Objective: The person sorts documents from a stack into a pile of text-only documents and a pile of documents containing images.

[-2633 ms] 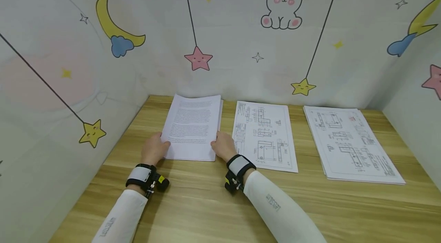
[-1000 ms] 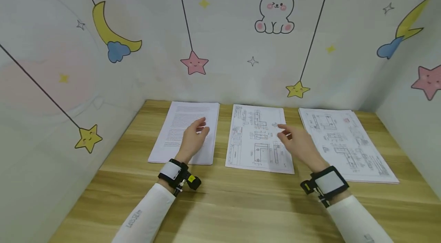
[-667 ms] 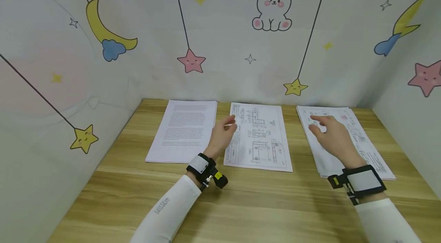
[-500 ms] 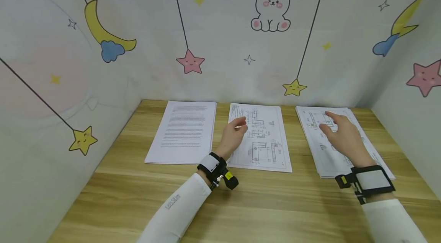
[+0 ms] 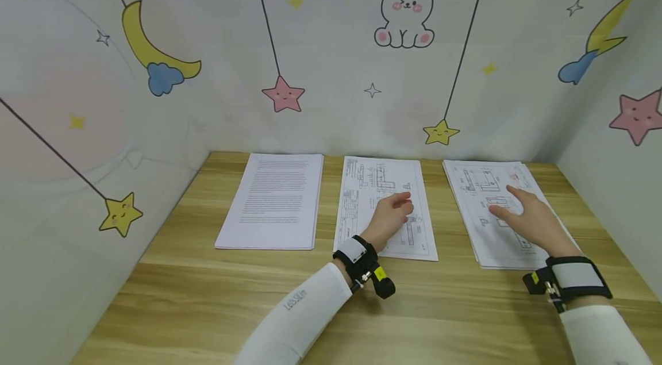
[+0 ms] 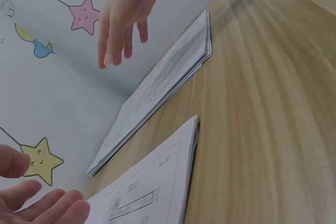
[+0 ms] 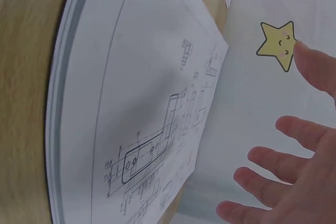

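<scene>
My left hand (image 5: 389, 216) hovers over the middle stack of drawing sheets (image 5: 357, 210), fingers relaxed and holding nothing. Above the right stack of technical drawings (image 5: 478, 221) is my right hand (image 5: 535, 221), its thumb and fingers spread apart with nothing between them. The right wrist view has the spread fingers (image 7: 262, 182) raised over that stack, whose layered edge (image 7: 55, 103) faces the camera. In the left wrist view the right hand (image 6: 126, 19) hangs above the far stack (image 6: 157, 82), fingers pointing down. A stack of printed text pages (image 5: 274, 198) lies at the left, untouched.
All three stacks lie on a wood-grain table (image 5: 207, 307), near its back edge. A pale cloth wall (image 5: 331, 118) with cartoon stars, a moon and a rabbit encloses the back and sides. Both wrists wear strapped cameras (image 5: 383, 284).
Both hands have let go of the left text stack and moved right, the left hand to the middle stack, the right hand to the right stack. The text pages now lie flat.
</scene>
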`<move>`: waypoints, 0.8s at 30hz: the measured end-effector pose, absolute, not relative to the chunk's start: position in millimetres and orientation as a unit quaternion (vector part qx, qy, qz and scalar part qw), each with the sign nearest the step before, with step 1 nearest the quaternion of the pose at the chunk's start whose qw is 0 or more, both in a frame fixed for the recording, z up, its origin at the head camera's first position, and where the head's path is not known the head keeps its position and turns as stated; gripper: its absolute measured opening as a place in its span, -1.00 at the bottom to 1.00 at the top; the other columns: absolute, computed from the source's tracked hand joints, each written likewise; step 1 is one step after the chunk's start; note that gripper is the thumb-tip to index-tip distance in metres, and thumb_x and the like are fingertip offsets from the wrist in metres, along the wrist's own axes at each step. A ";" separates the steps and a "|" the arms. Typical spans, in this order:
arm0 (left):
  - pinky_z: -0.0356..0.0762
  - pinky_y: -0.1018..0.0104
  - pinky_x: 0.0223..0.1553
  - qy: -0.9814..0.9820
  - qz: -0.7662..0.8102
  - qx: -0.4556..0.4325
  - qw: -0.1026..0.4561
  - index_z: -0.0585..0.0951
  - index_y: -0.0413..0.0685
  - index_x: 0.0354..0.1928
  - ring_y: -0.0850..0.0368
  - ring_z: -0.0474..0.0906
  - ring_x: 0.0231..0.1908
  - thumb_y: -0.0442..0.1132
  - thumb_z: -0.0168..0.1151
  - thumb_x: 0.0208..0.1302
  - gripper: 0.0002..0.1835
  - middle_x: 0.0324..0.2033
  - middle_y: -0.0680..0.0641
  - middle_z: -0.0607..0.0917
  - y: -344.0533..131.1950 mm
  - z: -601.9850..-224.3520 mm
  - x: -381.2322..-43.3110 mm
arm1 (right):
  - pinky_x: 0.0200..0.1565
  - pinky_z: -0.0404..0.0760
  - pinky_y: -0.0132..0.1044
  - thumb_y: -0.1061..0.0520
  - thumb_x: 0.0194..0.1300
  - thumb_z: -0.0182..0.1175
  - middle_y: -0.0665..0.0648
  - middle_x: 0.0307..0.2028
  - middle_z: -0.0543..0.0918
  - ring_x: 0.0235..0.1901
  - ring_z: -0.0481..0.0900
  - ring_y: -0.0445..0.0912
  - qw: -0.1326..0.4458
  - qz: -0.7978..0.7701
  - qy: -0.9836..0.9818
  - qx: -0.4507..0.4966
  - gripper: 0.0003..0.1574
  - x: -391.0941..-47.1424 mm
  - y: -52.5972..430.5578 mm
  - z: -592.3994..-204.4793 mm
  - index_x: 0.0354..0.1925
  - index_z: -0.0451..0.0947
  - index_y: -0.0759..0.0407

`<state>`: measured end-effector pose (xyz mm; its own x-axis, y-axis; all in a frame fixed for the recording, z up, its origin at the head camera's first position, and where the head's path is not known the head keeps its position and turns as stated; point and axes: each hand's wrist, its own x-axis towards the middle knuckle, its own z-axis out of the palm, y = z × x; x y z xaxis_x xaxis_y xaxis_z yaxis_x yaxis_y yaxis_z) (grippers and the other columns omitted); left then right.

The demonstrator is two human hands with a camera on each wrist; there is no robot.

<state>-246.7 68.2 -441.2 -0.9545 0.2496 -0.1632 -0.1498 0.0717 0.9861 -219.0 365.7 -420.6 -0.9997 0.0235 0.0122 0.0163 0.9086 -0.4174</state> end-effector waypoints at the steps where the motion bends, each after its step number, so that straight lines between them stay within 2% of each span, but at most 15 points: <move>1: 0.61 0.26 0.10 0.713 0.683 0.034 0.153 0.48 -0.09 0.33 0.07 0.60 0.10 -0.21 0.12 0.43 -0.54 0.18 -0.15 0.62 73.8 -441.9 -244.0 | 0.23 0.17 0.51 -0.36 0.40 0.05 0.72 0.36 0.07 0.33 0.06 0.61 -0.005 0.213 -0.977 -0.017 0.17 -218.3 369.8 -421.5 0.47 -0.04 0.50; 7: 0.60 0.17 0.15 0.676 0.712 0.027 0.188 0.49 -0.11 0.32 0.07 0.62 0.06 -0.25 0.18 0.36 -0.51 0.10 -0.12 0.66 105.9 -449.1 -231.7 | 0.23 0.12 0.54 -0.40 0.36 0.08 0.75 0.37 -0.02 0.34 -0.03 0.64 -0.045 0.216 -0.974 -0.052 0.27 -215.8 392.1 -430.8 0.47 -0.15 0.54; 11: 0.59 0.14 0.17 0.649 0.730 0.020 0.215 0.49 -0.14 0.31 0.03 0.64 0.05 -0.27 0.17 0.30 -0.48 0.11 -0.18 0.66 121.0 -455.2 -224.1 | 0.20 0.19 0.53 -0.44 0.32 0.08 0.79 0.33 0.00 0.29 0.04 0.65 -0.068 0.205 -0.973 -0.081 0.33 -213.7 402.3 -434.6 0.45 -0.16 0.58; 17: 0.58 0.14 0.18 0.616 0.743 0.039 0.259 0.43 -0.16 0.36 0.18 0.54 -0.05 -0.33 0.17 0.25 -0.41 0.13 -0.17 0.64 138.8 -463.9 -214.9 | 0.21 0.25 0.49 -0.35 0.39 0.01 0.79 0.31 0.03 0.26 0.09 0.63 -0.094 0.207 -0.965 -0.131 0.21 -208.8 416.3 -443.2 0.41 -0.10 0.64; 20: 0.53 0.09 0.25 0.593 0.751 0.046 0.286 0.38 -0.18 0.39 0.16 0.53 0.05 -0.31 0.17 0.30 -0.41 0.18 -0.17 0.60 144.5 -469.2 -212.4 | 0.23 0.23 0.49 -0.29 0.41 0.03 0.78 0.31 0.04 0.28 0.07 0.63 -0.095 0.212 -0.962 -0.144 0.16 -206.5 419.8 -447.6 0.41 -0.09 0.64; 24: 0.46 0.02 0.33 0.560 0.770 0.034 0.305 0.34 -0.24 0.40 -0.03 0.53 0.23 -0.26 0.11 0.40 -0.44 0.21 -0.23 0.58 150.9 -475.0 -212.5 | 0.25 0.21 0.48 -0.21 0.41 0.04 0.76 0.32 0.05 0.29 0.07 0.62 -0.080 0.221 -0.958 -0.163 0.10 -204.6 420.4 -450.0 0.41 -0.08 0.63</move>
